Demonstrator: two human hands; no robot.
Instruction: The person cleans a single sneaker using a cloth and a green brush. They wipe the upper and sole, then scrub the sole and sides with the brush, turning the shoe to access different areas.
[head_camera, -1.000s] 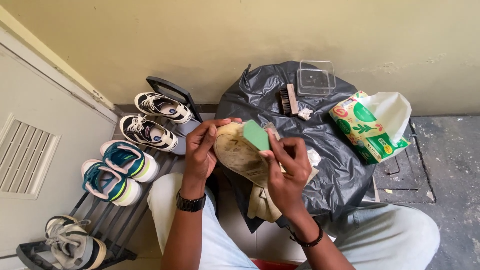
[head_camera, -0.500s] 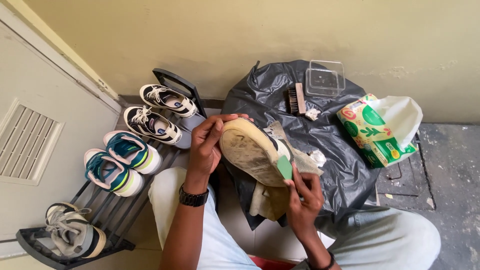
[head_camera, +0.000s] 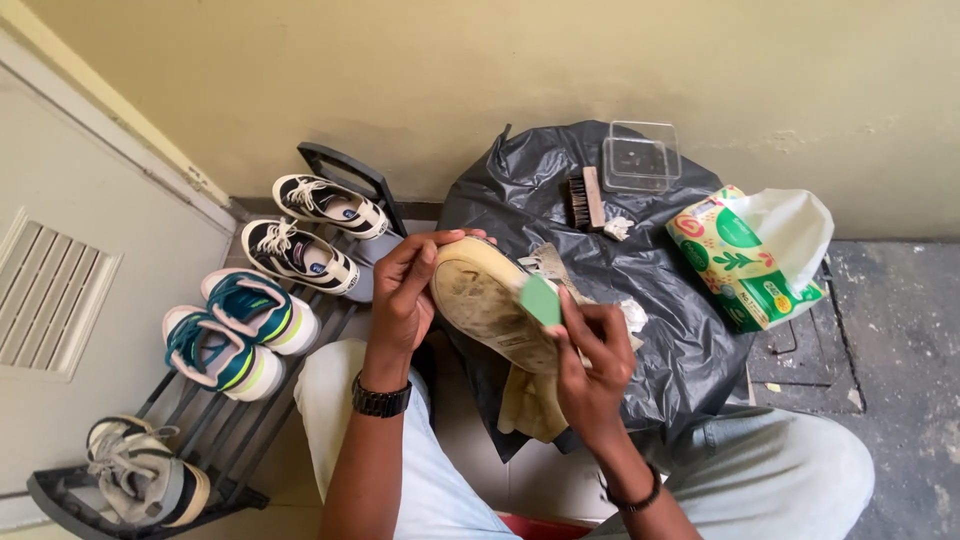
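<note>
i am looking down at a worn, cream-soled shoe turned sole-up (head_camera: 485, 300), and it is sitting in mid-air above my lap, just in front of a crumpled black plastic bag (head_camera: 650, 270) spread on the floor. my left hand (head_camera: 405, 295) is wrapping the toe end, fingers curled over the rim and thumb underneath, closed firmly on it. my right hand (head_camera: 590, 365) is pinching a small green sponge block (head_camera: 540, 300) between thumb and fingertips, pressing it flat against the dirty sole. i judge the shoe light and fairly stiff along the rubber sole, softer at the upper, so the sole edge near the toe is giving the surest hold; the sponge is looking soft and squashy. a pale yellow cloth (head_camera: 530, 400) is hanging beneath the shoe. on the bag are lying a wooden bristle brush (head_camera: 583, 198) and a clear plastic box (head_camera: 640, 157); a green patterned tissue pack (head_camera: 745, 265) is resting beside it. to the left, pairs of sneakers are sitting on a dark metal shoe rack (head_camera: 215, 440).
</note>
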